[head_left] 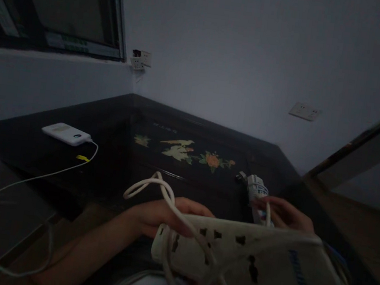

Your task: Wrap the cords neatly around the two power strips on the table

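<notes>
A white power strip [257,268] lies across my lap, close to the camera, its sockets facing up. My left hand [162,216] grips its far left end, thumb on top, with the strip's white cord [156,185] looping over my fingers. My right hand [284,213] is closed around the cord near its white plug [256,186], which points up and away over the dark table.
A dark lacquered table [112,151] with a painted flower-and-bird inlay [188,152] fills the corner. A white power bank [66,133] with a white cable [31,180] lies at its left. Wall sockets [141,59] sit in the corner; another wall socket [304,111] is on the right wall.
</notes>
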`<state>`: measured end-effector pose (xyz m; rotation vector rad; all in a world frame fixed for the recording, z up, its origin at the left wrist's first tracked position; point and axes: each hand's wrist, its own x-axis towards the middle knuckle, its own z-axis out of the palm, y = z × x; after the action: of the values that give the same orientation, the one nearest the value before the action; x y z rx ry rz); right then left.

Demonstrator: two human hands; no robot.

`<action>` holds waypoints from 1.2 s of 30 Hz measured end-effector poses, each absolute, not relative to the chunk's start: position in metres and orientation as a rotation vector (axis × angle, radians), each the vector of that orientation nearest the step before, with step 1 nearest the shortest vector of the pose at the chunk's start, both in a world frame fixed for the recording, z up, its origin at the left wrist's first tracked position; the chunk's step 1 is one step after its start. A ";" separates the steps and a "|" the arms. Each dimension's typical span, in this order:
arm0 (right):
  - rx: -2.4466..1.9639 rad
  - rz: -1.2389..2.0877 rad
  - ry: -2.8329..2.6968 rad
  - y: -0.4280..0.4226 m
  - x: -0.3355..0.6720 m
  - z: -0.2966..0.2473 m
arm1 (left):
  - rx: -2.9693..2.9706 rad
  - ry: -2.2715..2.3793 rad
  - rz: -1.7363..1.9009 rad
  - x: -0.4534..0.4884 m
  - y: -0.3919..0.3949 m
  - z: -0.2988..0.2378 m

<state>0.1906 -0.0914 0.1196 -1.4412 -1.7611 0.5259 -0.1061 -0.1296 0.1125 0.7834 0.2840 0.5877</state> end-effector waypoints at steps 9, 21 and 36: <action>-0.807 1.389 -1.337 -0.059 0.115 0.172 | 1.095 0.474 0.386 -0.092 -0.112 0.098; -0.806 0.987 -2.570 -0.082 0.036 0.199 | 1.357 0.428 0.305 -0.089 -0.102 0.088; -1.089 0.301 -2.766 -0.054 0.085 0.191 | 1.211 0.655 0.733 -0.095 -0.118 0.079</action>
<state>0.0852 -0.0539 0.1910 -1.0887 -2.7665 0.3011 -0.0947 -0.1179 0.0793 1.2114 0.6551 0.7330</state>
